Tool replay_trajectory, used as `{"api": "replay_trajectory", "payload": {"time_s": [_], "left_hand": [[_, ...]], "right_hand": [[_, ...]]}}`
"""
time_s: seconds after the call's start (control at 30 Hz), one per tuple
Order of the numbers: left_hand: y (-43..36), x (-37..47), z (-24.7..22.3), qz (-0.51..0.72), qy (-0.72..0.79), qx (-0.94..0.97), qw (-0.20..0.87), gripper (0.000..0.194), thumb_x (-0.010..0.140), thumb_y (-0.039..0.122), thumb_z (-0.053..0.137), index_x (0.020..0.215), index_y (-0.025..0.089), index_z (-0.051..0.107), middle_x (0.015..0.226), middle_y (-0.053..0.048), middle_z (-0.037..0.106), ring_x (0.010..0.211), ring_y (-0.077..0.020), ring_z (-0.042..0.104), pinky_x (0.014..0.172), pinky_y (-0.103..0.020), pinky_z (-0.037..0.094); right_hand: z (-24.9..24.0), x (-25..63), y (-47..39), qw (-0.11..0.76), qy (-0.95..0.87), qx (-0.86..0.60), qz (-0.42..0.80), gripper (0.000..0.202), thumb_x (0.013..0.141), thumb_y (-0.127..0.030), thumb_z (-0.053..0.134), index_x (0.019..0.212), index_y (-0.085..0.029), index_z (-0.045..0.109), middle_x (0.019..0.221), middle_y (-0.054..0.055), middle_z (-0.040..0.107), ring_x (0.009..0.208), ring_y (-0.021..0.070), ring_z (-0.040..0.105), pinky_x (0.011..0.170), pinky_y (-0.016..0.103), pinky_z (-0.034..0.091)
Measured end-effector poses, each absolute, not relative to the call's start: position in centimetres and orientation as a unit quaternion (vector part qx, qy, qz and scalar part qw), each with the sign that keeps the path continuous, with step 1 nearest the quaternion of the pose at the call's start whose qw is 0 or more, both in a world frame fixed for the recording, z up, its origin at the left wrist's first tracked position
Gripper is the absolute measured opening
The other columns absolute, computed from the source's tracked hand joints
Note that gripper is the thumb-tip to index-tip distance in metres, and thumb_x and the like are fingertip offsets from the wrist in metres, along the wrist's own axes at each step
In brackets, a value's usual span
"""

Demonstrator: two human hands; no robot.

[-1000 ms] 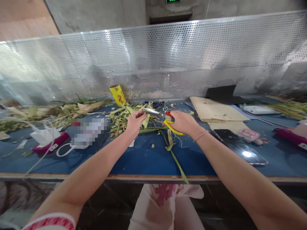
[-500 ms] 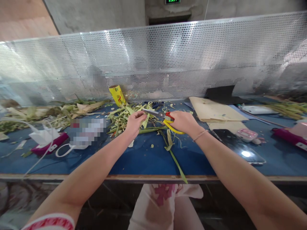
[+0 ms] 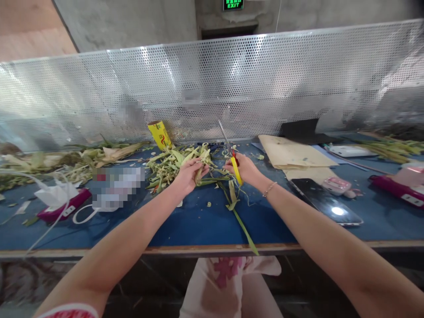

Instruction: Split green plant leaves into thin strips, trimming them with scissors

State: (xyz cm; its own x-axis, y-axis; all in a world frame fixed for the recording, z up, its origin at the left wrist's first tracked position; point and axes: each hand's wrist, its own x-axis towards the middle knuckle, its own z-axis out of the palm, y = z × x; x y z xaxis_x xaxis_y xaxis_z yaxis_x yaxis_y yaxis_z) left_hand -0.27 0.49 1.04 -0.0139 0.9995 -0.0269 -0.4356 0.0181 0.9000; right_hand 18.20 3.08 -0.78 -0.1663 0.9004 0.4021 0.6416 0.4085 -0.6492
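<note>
My right hand (image 3: 247,168) grips a pair of scissors (image 3: 236,170) by their yellow and red handles. The blades point up and away and look closed. My left hand (image 3: 190,176) is curled around a pale, dry-looking piece of leaf (image 3: 199,176), partly hidden by the fingers. Just beyond it lies a heap of cut green plant strips (image 3: 167,165). A long green stalk (image 3: 244,229) with a withered leaf runs towards me, its tip reaching the table's front edge.
A yellow cardboard tube (image 3: 160,134) leans behind the heap. Purple power strips (image 3: 62,205) with white cables sit left, another at far right. A phone (image 3: 326,201), pink case (image 3: 337,184) and brown paper (image 3: 291,152) lie right. A perforated metal screen (image 3: 232,84) closes the back.
The scissors have swung from pointing left at my left hand to pointing up and away. My left hand has come slightly nearer and turned, now showing a leaf piece in its fingers.
</note>
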Motion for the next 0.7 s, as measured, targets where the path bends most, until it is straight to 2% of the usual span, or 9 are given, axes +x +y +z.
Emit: {"api": "replay_trajectory", "payload": {"time_s": [0.13,0.23,0.33,0.47,0.6,0.7], "left_hand": [[-0.1,0.2,0.9,0.554,0.380,0.383,0.634,0.011,0.069,0.006,0.057,0.073,0.016,0.055,0.057,0.001,0.060,0.058,-0.0101,0.062,0.066,-0.024,0.055],[-0.5,0.7,1.0,0.533,0.387,0.398,0.638,0.010,0.071,0.005,0.055,0.072,0.015,0.055,0.056,0.000,0.060,0.055,-0.0088,0.061,0.060,-0.020,0.054],[-0.8,1.1,1.0,0.524,0.389,0.413,0.635,0.010,0.070,0.003,0.055,0.071,0.012,0.056,0.057,-0.001,0.062,0.053,-0.0075,0.060,0.059,-0.018,0.053],[-0.8,1.1,0.7,0.503,0.369,0.455,0.636,0.009,0.067,0.005,0.061,0.073,0.011,0.060,0.056,0.000,0.062,0.053,-0.0064,0.060,0.060,-0.017,0.053],[-0.8,1.0,0.6,0.500,0.365,0.463,0.634,0.010,0.062,0.007,0.066,0.069,0.011,0.061,0.054,0.002,0.061,0.050,-0.0056,0.058,0.058,-0.017,0.052],[-1.0,1.1,0.7,0.503,0.363,0.469,0.628,0.012,0.059,0.007,0.068,0.067,0.010,0.060,0.054,0.002,0.062,0.049,-0.0055,0.058,0.056,-0.017,0.052]], "right_hand": [[-1.1,16.8,2.7,0.490,-0.729,-0.390,0.276,0.025,0.069,-0.037,0.058,0.074,-0.019,0.041,0.089,0.006,0.061,0.079,0.0132,0.059,0.072,0.027,0.046],[-0.6,16.3,1.9,0.518,-0.715,-0.352,0.310,0.034,0.065,-0.040,0.062,0.070,-0.021,0.034,0.087,0.005,0.061,0.079,0.0139,0.059,0.074,0.030,0.047],[-0.4,16.1,1.4,0.545,-0.705,-0.342,0.299,0.037,0.061,-0.041,0.066,0.067,-0.021,0.035,0.076,0.002,0.058,0.072,0.0144,0.057,0.071,0.031,0.047],[-0.9,15.8,1.8,0.575,-0.676,-0.364,0.284,0.034,0.062,-0.041,0.065,0.068,-0.021,0.039,0.066,-0.002,0.052,0.063,0.0128,0.053,0.065,0.030,0.045],[-1.0,15.7,2.1,0.579,-0.648,-0.367,0.332,0.039,0.057,-0.042,0.067,0.067,-0.021,0.036,0.058,-0.007,0.041,0.054,0.0094,0.046,0.057,0.027,0.042],[-0.7,15.6,2.0,0.575,-0.634,-0.352,0.378,0.041,0.054,-0.041,0.069,0.067,-0.021,0.035,0.057,-0.008,0.039,0.052,0.0078,0.043,0.055,0.025,0.041]]}}
